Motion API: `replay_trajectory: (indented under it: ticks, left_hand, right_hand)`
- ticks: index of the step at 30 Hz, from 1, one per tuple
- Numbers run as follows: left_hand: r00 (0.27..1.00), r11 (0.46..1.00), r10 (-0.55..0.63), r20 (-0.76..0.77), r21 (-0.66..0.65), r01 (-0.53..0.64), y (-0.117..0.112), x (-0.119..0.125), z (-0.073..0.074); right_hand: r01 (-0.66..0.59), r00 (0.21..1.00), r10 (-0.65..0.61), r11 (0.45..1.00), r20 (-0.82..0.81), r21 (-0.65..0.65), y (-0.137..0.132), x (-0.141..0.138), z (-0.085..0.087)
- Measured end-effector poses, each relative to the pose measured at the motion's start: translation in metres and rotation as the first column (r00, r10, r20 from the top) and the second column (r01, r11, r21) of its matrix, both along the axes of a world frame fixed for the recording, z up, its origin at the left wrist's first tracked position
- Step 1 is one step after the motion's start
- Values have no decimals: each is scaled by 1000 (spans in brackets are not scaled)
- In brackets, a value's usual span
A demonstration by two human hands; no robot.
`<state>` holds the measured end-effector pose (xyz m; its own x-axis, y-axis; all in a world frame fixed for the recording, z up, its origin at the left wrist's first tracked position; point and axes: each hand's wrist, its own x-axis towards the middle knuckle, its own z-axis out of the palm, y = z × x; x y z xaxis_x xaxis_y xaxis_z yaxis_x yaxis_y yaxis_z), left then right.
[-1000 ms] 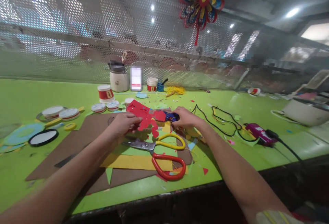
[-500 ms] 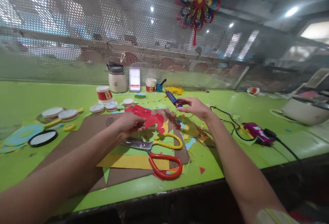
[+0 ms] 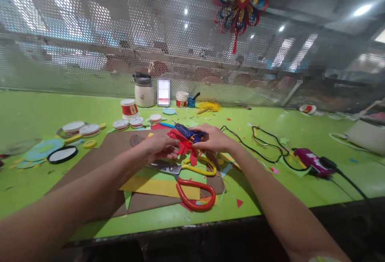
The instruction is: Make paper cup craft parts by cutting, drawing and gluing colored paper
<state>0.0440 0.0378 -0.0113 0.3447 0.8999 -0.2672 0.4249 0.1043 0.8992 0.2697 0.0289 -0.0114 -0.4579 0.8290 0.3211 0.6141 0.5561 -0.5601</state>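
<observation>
Firmly, my left hand (image 3: pixel 159 146) pinches the red paper cutout (image 3: pixel 180 145), while my right hand (image 3: pixel 215 138) grips the blue glue gun (image 3: pixel 187 131) right over it, just beyond the scissors (image 3: pixel 192 177).

Bright overhead lights, glare on mesh; edges warped, forearms blurred.

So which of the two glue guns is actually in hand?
The blue glue gun, gripped in the right hand; the purple glue gun lies untouched on the table to its right.
</observation>
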Motion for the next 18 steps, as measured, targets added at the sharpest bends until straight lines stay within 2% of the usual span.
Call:
replay_trajectory:
  ticks: [2, 3, 5, 7, 10, 13, 15, 18]
  left_hand:
    - [984, 986, -19, -176, 158, 47, -5, -11, 3]
    - [967, 963, -13, -256, 258, 82, -7, -15, 3]
    - [920, 878, 3, -392, 441, 185, -10, -24, 1]
    - [866, 768, 1, -500, 555, 319, -10, -29, -3]
    - [779, 625, -28, -626, 597, 503, -6, -32, -11]
    - [705, 527, -52, -707, 580, 621, 0, -32, -11]
    - [668, 493, -63, -741, 559, 666, 2, -34, -7]
    - [645, 485, -55, -762, 544, 684, 2, -41, 5]
  right_hand:
    - [-15, 998, 14, 1000, 53, 5, 4, -5, -9]
    - [-18, 997, 17, 1000, 75, 8, 6, -7, -12]
    - [-15, 994, 13, 1000, 109, 20, 8, -10, -17]
    - [-8, 991, 4, 1000, 135, 30, 8, -11, -20]
    - [1, 987, -7, 999, 162, 40, 7, -13, -19]
    - [6, 986, -14, 999, 168, 49, 6, -14, -16]
    - [6, 986, -15, 999, 165, 52, 5, -14, -14]
    - [13, 986, -20, 999, 165, 47, 4, -14, -12]
